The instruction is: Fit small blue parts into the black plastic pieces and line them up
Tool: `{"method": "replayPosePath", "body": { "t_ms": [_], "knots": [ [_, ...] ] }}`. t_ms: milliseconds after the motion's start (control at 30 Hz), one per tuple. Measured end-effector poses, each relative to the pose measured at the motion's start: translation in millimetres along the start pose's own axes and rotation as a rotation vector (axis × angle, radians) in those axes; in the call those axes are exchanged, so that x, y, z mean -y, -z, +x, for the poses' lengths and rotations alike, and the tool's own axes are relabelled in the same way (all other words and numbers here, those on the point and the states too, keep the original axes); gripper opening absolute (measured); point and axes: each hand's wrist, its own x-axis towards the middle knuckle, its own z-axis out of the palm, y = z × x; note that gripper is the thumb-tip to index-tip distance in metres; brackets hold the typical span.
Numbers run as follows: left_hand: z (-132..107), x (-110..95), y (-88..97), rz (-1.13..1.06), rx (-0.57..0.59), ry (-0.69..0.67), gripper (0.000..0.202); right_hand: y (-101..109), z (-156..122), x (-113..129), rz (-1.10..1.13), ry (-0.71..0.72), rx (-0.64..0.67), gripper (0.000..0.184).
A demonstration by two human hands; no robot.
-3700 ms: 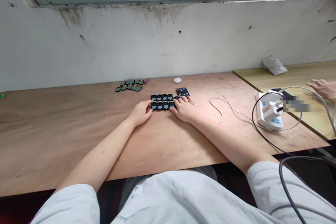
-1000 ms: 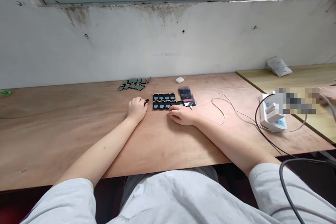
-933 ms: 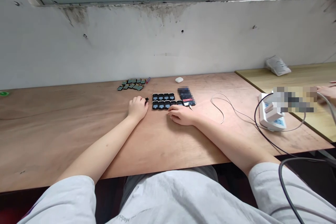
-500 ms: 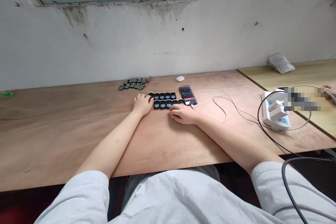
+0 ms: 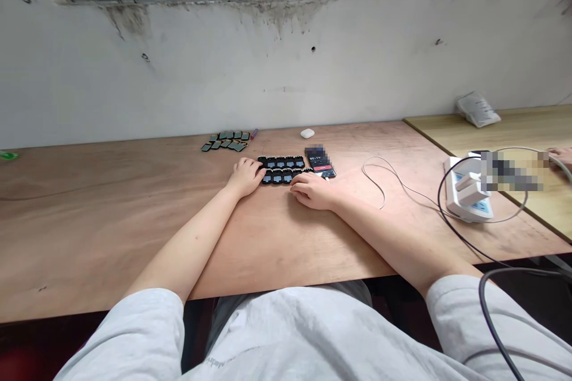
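Observation:
Two short rows of small black parts with blue-grey faces (image 5: 282, 169) lie side by side on the wooden table (image 5: 111, 214). My left hand (image 5: 243, 176) rests at their left end, its fingers curled, with the tips pinching the leftmost black part of the far row. At the right end of the near row lies my right hand (image 5: 311, 191), knuckles up and fingers bent under, and nothing shows in it. A phone with a lit screen (image 5: 320, 162) lies just beyond my right hand.
A loose heap of green parts (image 5: 226, 142) and a pen lie farther back left. A white earbud case (image 5: 307, 133) sits near the wall. A thin white cable (image 5: 379, 181) and a power strip with plugs (image 5: 468, 196) are on the right. Another person's hand (image 5: 560, 156) rests on the neighbouring table.
My left hand drew back to the left with a small black part, then moved right and set it against the left end of the far row. My right hand slid back to the near row's right end.

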Motion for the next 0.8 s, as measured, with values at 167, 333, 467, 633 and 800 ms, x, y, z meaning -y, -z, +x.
{"method": "replayPosePath", "body": {
  "t_ms": [167, 333, 467, 633, 800],
  "knots": [
    [-1.4, 0.9, 0.1, -0.035, 0.034, -0.072, 0.05, 1.7, 0.9, 1.1, -0.255, -0.288, -0.053, 0.026],
    [-1.9, 0.8, 3.0, -0.061, 0.086, -0.077, 0.056, -0.2, -0.1, -4.4, -0.378, -0.516, -0.072, 0.038],
    [-2.4, 2.3, 3.1, -0.081, 0.105, -0.078, 0.059, 0.0, 0.3, -5.7, -0.388, -0.561, 0.006, 0.039],
    [-9.9, 9.4, 5.1, -0.049, 0.029, -0.017, 0.051, 2.3, 0.9, -2.9, -0.367, -0.533, 0.029, 0.039],
    [-24.4, 19.8, 11.7, -0.006, -0.175, 0.063, 0.036, 1.8, -1.1, -2.9, -0.324, -0.46, -0.083, 0.044]
  ]
}}
